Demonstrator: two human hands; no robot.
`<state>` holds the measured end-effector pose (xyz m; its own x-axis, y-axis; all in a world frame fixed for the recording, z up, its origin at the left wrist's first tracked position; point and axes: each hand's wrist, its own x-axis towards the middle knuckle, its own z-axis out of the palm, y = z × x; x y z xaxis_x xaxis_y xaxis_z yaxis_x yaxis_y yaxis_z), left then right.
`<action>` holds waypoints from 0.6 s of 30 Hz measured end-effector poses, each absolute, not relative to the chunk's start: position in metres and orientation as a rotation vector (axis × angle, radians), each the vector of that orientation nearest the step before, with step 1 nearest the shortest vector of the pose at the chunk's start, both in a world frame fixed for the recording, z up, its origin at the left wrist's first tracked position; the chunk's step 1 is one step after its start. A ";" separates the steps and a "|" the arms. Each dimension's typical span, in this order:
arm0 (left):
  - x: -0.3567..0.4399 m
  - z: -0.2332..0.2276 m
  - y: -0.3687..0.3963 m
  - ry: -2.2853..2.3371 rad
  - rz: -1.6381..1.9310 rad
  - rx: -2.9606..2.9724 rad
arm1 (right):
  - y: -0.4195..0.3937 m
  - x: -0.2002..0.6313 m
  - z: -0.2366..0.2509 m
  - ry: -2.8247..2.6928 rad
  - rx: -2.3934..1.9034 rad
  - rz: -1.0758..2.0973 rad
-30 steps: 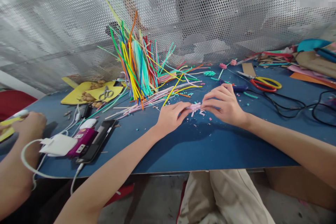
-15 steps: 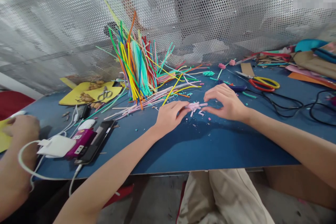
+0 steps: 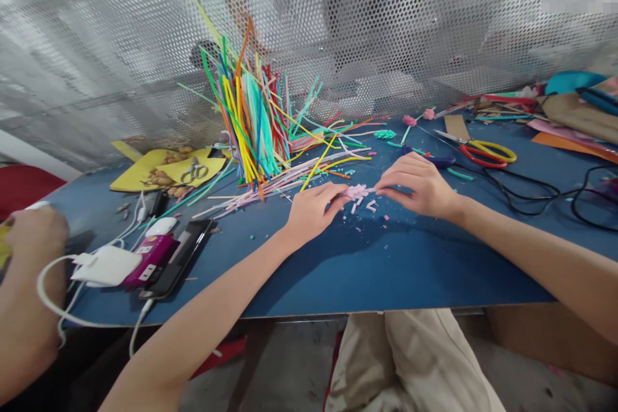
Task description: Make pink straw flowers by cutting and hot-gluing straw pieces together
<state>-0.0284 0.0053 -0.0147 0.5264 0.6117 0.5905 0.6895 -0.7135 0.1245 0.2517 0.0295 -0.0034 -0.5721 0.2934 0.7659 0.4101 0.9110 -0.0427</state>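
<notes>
Above blue tabletop [image 3: 313, 283], mid-frame, pinches lilac chenille-stem cluster [image 3: 357, 192] in left hand [image 3: 315, 214], apparently to steady it, while nipping its protruding strand [image 3: 371, 190] in closely pinched right hand [image 3: 419, 187].

A perforated metal screen [image 3: 367, 26] backs the blue table [image 3: 347, 280].

The blue bench [image 3: 318, 283] bears lilac clippings [image 3: 371, 205] just below the right hand [image 3: 420, 185], scissors [image 3: 469, 143] beyond it to the right, pale stems [image 3: 290, 181] beyond the left hand [image 3: 313, 214], and a dark phone [image 3: 179, 261] left of that hand.
</notes>
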 end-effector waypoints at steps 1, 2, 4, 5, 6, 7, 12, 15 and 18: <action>-0.029 -0.015 0.006 -1.120 -0.944 -2.633 | 0.030 0.252 -0.004 -2.216 -0.502 -0.182; -0.029 -0.015 0.006 -1.113 -0.944 -2.633 | 0.030 0.252 -0.004 -2.213 -0.505 -0.187; -0.029 -0.015 0.007 -1.105 -0.935 -2.636 | 0.030 0.252 -0.004 -2.217 -0.520 -0.189; -0.029 -0.015 0.007 -1.105 -0.929 -2.637 | 0.030 0.252 -0.005 -2.220 -0.528 -0.186; -0.029 -0.016 0.007 -1.105 -0.927 -2.638 | 0.031 0.253 -0.005 -2.222 -0.532 -0.184; -0.029 -0.016 0.007 -1.105 -0.930 -2.637 | 0.031 0.253 -0.006 -2.223 -0.534 -0.181; -0.030 -0.018 0.009 -1.102 -0.997 -2.639 | 0.032 0.254 -0.007 -2.238 -0.540 -0.172; -0.031 -0.019 0.011 -1.072 -1.049 -2.633 | 0.034 0.253 -0.008 -2.243 -0.532 -0.164; -0.032 -0.019 0.013 -1.057 -1.039 -2.649 | 0.034 0.254 -0.009 -2.252 -0.533 -0.158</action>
